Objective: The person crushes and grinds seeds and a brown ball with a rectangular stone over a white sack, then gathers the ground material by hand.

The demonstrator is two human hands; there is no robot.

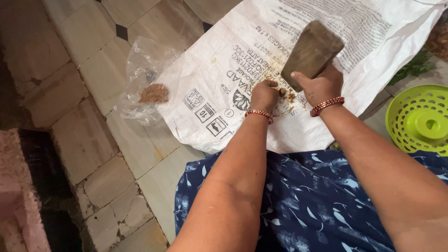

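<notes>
Stone block [311, 52] is gripped in the right hand [322, 87], tilted just above brown pieces [285, 94]; left hand [264, 94], fingers curled shut, touches them from the left.

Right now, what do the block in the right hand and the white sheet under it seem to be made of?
The block in the right hand looks like rough, dull grey-brown stone, possibly wood. The white sheet looks like woven plastic sacking: fine weave, printed, creased.

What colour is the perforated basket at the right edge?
The perforated basket is lime green, seen in the head view.
</notes>
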